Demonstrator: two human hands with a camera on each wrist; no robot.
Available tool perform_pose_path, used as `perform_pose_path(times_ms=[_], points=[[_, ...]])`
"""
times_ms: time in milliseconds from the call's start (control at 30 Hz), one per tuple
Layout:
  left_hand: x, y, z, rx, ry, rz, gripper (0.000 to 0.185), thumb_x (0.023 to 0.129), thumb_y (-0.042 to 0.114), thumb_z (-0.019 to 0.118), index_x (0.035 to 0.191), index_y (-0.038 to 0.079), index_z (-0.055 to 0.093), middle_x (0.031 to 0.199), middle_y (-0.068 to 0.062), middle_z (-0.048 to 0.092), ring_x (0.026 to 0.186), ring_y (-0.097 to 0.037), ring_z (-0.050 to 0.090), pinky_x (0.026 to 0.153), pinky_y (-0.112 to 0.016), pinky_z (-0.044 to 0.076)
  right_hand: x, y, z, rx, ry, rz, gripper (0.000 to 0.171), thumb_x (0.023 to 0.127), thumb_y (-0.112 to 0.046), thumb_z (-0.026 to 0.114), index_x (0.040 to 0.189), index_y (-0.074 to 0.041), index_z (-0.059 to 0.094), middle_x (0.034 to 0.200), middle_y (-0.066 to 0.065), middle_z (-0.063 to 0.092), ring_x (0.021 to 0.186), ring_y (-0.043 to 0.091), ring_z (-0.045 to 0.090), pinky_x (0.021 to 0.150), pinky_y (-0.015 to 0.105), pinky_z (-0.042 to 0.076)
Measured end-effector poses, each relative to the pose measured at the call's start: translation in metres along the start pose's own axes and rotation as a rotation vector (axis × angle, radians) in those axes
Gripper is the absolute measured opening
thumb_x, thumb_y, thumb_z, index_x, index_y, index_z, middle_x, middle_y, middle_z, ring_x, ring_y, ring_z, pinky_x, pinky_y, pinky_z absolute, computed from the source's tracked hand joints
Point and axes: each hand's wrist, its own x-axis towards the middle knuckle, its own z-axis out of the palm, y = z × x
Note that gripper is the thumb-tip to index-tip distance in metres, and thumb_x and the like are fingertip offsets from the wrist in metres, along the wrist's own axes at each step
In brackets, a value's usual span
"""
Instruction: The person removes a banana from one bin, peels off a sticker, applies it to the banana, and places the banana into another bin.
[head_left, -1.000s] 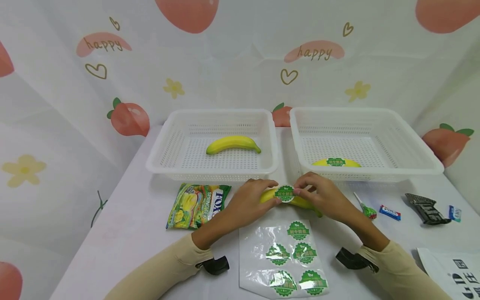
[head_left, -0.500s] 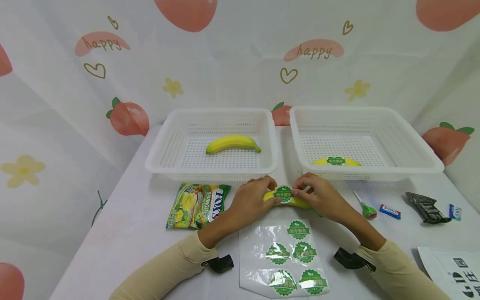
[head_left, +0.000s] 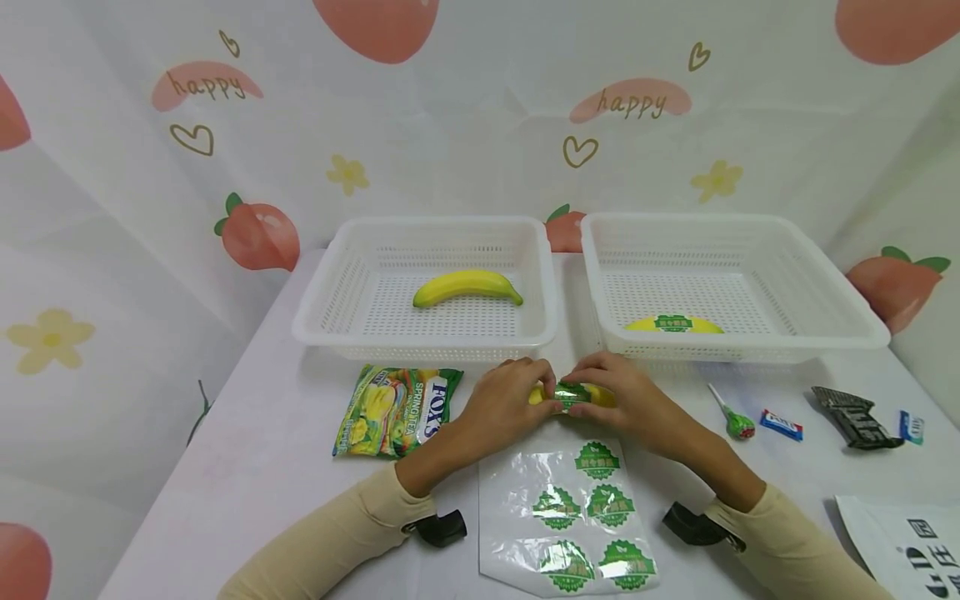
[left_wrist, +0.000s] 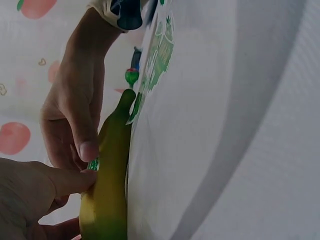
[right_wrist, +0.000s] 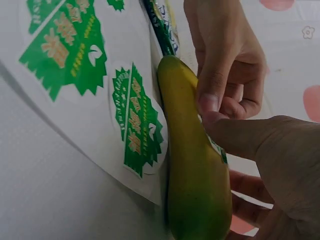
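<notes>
A yellow banana with green ends lies on the table in front of the two baskets, a round green sticker on its upper side. My left hand holds its left part, thumb in front and fingers behind. From the other side my right hand grips the banana, its thumb at the sticker's edge. In the right wrist view the two thumbs meet on the banana, and the sticker is mostly hidden under them. Just in front lies a sheet of green stickers.
The left white basket contains one plain banana. A stickered banana lies in the right basket. A candy bag is at left; a lollipop, small wrapped sweets and a black wrapper lie right.
My right hand has shifted left along the banana, and its thumb has come down onto the sticker. The banana's sticker has tilted toward the front. My left hand has moved slightly right.
</notes>
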Motion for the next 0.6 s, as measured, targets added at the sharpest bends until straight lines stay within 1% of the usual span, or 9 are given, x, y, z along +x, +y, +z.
perform_pose_path(times_ms=[133, 233, 333, 500, 600], points=[[-0.0006, -0.0002, 0.0012, -0.029, -0.017, 0.023, 0.022, 0.095, 0.03, 0.082, 0.1, 0.017, 0.066, 0.094, 0.004, 0.066, 0.088, -0.014, 0.057, 0.076, -0.03, 0.046, 0.0001, -0.0038, 0.003, -0.036, -0.015, 0.028, 0.033, 0.089, -0.014, 0.086, 0.121, -0.012, 0.077, 0.121, 0.002, 0.066, 0.113, 0.022, 0.061, 0.096, 0.047, 0.053], [-0.0011, 0.0003, 0.0012, -0.045, -0.028, 0.027, 0.023, 0.095, 0.029, 0.082, 0.107, 0.016, 0.068, 0.101, 0.003, 0.069, 0.092, -0.013, 0.059, 0.08, -0.03, 0.049, 0.0, -0.0067, 0.0047, -0.069, -0.014, 0.053, 0.033, 0.089, -0.017, 0.087, 0.12, -0.013, 0.077, 0.12, 0.0, 0.067, 0.111, 0.021, 0.062, 0.095, 0.048, 0.054], [-0.0013, 0.0009, 0.0004, -0.042, -0.04, 0.022, 0.026, 0.096, 0.029, 0.081, 0.115, 0.015, 0.069, 0.108, 0.002, 0.071, 0.097, -0.014, 0.062, 0.085, -0.032, 0.051, -0.0005, -0.0097, 0.0045, -0.125, -0.018, 0.072, 0.035, 0.089, -0.021, 0.087, 0.121, -0.014, 0.075, 0.119, 0.0, 0.068, 0.109, 0.022, 0.063, 0.094, 0.048, 0.055], [-0.0012, 0.0016, -0.003, -0.007, -0.068, 0.006, 0.031, 0.098, 0.029, 0.079, 0.124, 0.016, 0.07, 0.11, 0.001, 0.071, 0.099, -0.015, 0.064, 0.085, -0.033, 0.052, -0.0013, -0.0101, 0.0014, -0.176, -0.039, 0.116, 0.036, 0.088, -0.025, 0.087, 0.12, -0.015, 0.075, 0.119, -0.001, 0.069, 0.107, 0.02, 0.063, 0.091, 0.047, 0.055], [-0.0012, 0.0021, -0.0047, 0.033, -0.084, 0.003, 0.035, 0.098, 0.031, 0.078, 0.129, 0.017, 0.071, 0.11, 0.0, 0.07, 0.095, -0.015, 0.062, 0.081, -0.032, 0.051, -0.0016, -0.0095, 0.0006, -0.155, -0.045, 0.131, 0.037, 0.087, -0.022, 0.087, 0.12, -0.014, 0.074, 0.118, -0.001, 0.069, 0.106, 0.019, 0.063, 0.091, 0.046, 0.055]])
